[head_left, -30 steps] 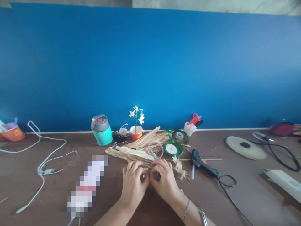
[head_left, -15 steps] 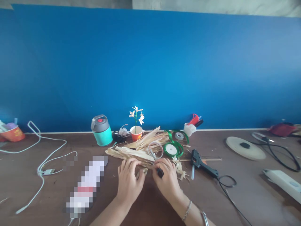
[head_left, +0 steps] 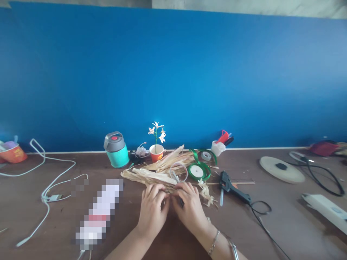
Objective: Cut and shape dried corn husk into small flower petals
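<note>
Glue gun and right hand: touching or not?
Apart. The head view shows it: a strip of brown table is visible between the right hand and the glue gun, which lies off to its right.

Looks from the head, forward, down; table [head_left: 233, 224] seemingly near.

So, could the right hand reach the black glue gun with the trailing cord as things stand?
Probably yes: the black glue gun lies just right of the right hand; only low, cream, papery flowers sit partly between.
</note>
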`<state>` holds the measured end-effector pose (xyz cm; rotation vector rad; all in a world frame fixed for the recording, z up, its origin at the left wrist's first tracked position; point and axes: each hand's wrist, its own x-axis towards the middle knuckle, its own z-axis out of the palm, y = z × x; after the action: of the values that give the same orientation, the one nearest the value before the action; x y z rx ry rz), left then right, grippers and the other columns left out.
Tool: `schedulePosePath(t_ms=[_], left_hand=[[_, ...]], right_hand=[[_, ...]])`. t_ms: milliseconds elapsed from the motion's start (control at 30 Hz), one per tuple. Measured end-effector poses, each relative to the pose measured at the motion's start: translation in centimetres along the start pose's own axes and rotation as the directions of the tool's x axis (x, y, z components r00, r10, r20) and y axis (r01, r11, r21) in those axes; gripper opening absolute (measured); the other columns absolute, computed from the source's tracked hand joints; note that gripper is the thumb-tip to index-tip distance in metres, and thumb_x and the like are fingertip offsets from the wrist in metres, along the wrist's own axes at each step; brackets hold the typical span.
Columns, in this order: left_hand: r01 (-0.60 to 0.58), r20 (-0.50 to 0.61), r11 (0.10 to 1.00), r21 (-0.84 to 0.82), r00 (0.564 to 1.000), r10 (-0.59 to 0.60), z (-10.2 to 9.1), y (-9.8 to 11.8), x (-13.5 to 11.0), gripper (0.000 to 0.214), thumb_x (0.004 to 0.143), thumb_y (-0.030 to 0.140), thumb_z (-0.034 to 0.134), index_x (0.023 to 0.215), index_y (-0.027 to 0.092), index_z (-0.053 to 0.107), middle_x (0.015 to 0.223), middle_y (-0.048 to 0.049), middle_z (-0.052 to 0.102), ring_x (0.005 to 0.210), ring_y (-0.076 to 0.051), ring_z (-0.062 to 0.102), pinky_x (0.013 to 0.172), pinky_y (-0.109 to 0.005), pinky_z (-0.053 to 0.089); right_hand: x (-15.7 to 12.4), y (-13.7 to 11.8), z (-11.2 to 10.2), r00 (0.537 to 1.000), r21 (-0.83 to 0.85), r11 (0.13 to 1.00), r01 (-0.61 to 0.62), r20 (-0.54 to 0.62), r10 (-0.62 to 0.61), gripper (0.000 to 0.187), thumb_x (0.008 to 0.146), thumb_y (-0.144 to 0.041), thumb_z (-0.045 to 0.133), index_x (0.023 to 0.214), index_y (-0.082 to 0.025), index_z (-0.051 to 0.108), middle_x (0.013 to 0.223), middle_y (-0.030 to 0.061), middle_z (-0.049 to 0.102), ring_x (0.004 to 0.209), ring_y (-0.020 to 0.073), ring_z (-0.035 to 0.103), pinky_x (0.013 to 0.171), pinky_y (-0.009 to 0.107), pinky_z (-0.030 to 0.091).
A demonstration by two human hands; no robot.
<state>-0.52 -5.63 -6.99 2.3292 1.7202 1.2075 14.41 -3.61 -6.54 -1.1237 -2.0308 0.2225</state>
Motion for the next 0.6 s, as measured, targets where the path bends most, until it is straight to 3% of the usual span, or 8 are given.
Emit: schedulePosePath(t_ms=[433,500,600], left_hand=[[0.106,-0.084,0.994,0.021,0.991,-0.104,-0.21,0.45,0.01,0.014,0.077,0.009,0.060,0.068,0.020,0.059,0.090,-0.0024,0.066,0.089,-0.023,0.055,0.075,-0.036,0.036],[0.121,-0.098,0.992,0.025,0.988,-0.118,-0.29,0.20,0.16,0.014,0.077,0.009,0.061,0.069,0.020,0.060,0.090,-0.0025,0.066,0.088,-0.023,0.055,0.075,-0.036,0.036],[0.092,-0.075,0.996,0.009,0.993,-0.091,-0.27,-0.09,0.20,0.011,0.080,0.013,0.060,0.073,0.021,0.062,0.090,-0.0030,0.066,0.088,-0.023,0.055,0.076,-0.036,0.037]], right_hand=[[-0.08,-0.03,0.39,0.990,-0.117,0.991,-0.071,-0.132,0.056,0.018,0.068,-0.003,0.059,0.063,-0.019,0.052,0.084,0.0029,0.065,0.080,0.0212,0.055,0.074,0.035,0.031],[-0.05,0.10,0.31,0.990,-0.128,0.988,-0.087,-0.124,0.071,0.016,0.071,-0.005,0.058,0.068,-0.020,0.056,0.087,0.0039,0.066,0.082,0.0223,0.055,0.075,0.036,0.032],[-0.08,0.22,0.26,0.995,-0.098,0.993,-0.066,-0.076,0.059,0.021,0.075,-0.007,0.057,0.091,-0.021,0.061,0.100,0.0068,0.064,0.093,0.0250,0.055,0.079,0.037,0.035]])
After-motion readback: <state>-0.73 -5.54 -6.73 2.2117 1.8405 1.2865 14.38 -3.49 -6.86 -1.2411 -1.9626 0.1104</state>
